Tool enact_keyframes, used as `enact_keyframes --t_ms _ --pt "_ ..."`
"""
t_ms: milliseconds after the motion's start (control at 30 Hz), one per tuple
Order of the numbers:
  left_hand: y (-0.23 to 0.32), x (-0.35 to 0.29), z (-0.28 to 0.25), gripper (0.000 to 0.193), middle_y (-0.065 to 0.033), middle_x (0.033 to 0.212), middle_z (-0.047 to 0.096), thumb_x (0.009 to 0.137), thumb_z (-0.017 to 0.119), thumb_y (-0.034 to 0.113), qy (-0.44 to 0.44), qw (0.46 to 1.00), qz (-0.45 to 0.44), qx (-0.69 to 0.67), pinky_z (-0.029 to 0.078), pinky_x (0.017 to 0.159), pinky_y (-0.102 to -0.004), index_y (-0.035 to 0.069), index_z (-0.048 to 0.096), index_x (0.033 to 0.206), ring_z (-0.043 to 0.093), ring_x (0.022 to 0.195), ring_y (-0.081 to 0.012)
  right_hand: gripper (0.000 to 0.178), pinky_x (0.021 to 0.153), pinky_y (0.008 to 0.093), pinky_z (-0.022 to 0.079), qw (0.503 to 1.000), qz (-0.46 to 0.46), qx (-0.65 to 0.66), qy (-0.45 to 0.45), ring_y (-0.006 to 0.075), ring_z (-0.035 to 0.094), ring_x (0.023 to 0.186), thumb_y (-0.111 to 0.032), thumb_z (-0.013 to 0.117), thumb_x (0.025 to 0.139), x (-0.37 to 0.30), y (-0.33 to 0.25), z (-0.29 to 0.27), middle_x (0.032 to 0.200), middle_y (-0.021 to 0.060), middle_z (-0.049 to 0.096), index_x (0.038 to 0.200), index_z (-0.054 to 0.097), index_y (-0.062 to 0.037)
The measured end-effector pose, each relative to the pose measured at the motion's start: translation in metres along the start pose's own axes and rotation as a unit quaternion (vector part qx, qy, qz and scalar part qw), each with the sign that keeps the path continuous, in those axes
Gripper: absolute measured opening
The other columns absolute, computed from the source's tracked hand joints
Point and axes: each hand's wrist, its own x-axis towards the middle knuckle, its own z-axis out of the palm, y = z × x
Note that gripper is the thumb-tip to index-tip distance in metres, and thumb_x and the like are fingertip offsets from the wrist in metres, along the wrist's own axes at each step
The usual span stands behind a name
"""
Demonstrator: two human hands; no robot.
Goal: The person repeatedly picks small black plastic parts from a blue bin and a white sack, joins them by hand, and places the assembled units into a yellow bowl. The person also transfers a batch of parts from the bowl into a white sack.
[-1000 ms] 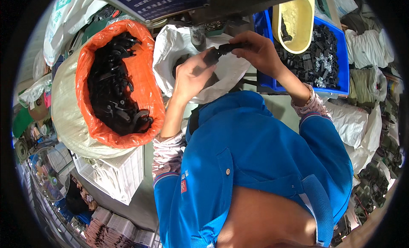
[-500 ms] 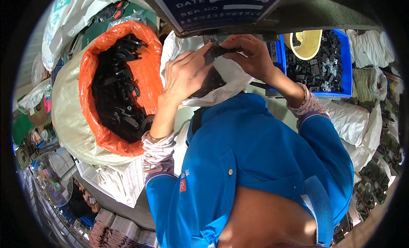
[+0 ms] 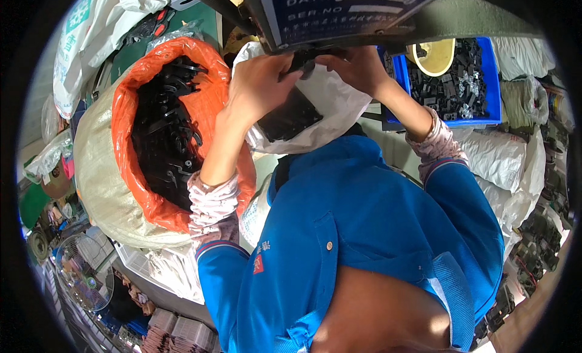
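Note:
My left hand (image 3: 262,85) and my right hand (image 3: 356,67) are raised together under the dark overhanging edge of a machine (image 3: 388,19). Between them they pinch a small black plastic part (image 3: 302,59), partly hidden by that edge. Just below the hands lies an open white plastic bag (image 3: 327,113) holding black parts. To the left stands a big sack lined with orange plastic (image 3: 124,131), full of black plastic pieces. My blue jacket fills the lower middle of the view.
A blue bin (image 3: 485,80) with black and metal parts and a yellow scoop (image 3: 438,56) sits at upper right. White sacks (image 3: 503,159) lie to the right. A fan guard (image 3: 82,271) and stacked items sit at lower left.
Both hands have risen with the black part toward the machine's edge, which now covers the top of the view. The view has shifted closer to the machine.

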Motion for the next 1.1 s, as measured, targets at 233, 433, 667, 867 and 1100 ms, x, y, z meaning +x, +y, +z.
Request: enact_keyframes --t_ms 233,433,667,867,1100 --pt "-0.009 -0.007 -0.001 0.026 -0.0116 0.077 0.066 0.081 0.073 0.024 0.058 0.995 0.014 -0.075 0.050 0.067 -0.0387 0.008 0.067 0.100 0.064 0.072 -0.0328 0.022 0.074 0.0291 0.057 0.999 0.002 -0.030 -0.028 0.0160 0.071 0.088 -0.017 0.072 0.088 0.008 0.009 -0.007 0.097 0.0108 0.074 0.109 0.073 -0.0077" --pt "-0.011 -0.019 0.000 0.021 -0.0138 0.077 0.066 0.082 0.075 0.020 0.029 0.987 -0.058 -0.146 0.049 0.060 -0.0352 0.006 0.066 0.096 0.062 0.060 -0.0276 0.022 0.081 0.0394 0.057 0.940 -0.117 -0.317 -0.042 0.0238 0.067 0.098 -0.017 0.062 0.095 0.049 0.071 -0.027 0.105 0.0075 0.072 0.115 0.068 -0.0100" --pt "-0.008 -0.021 -0.001 0.021 -0.0138 0.075 0.066 0.080 0.075 0.018 0.053 0.988 -0.058 -0.134 0.049 0.060 -0.0351 0.006 0.068 0.097 0.064 0.061 -0.0266 0.025 0.085 0.0420 0.054 0.884 0.029 -0.453 -0.110 0.0295 0.064 0.102 -0.017 0.062 0.092 0.058 0.082 -0.002 0.108 0.0118 0.069 0.115 0.067 -0.0105" --pt "-0.015 -0.023 0.005 0.023 -0.0128 0.085 0.069 0.082 0.076 0.018 0.063 0.990 -0.007 -0.127 0.051 0.066 -0.0319 0.003 0.067 0.097 0.066 0.071 -0.0226 0.026 0.089 0.0441 0.051 0.855 0.053 -0.497 -0.137 0.0344 0.062 0.106 -0.017 0.062 0.090 0.080 0.084 0.023 0.111 0.0155 0.067 0.115 0.066 -0.0110" --pt "-0.006 -0.049 0.046 0.034 -0.0137 0.112 0.067 0.077 0.079 0.025 0.232 0.966 0.106 0.030 0.054 0.081 -0.0389 0.010 0.064 0.104 0.066 0.098 -0.0318 0.029 0.093 0.0467 0.048 0.806 0.154 -0.541 -0.185 0.0401 0.059 0.110 -0.017 0.062 0.087 0.079 0.089 0.010 0.114 0.0198 0.064 0.115 0.065 -0.0115"
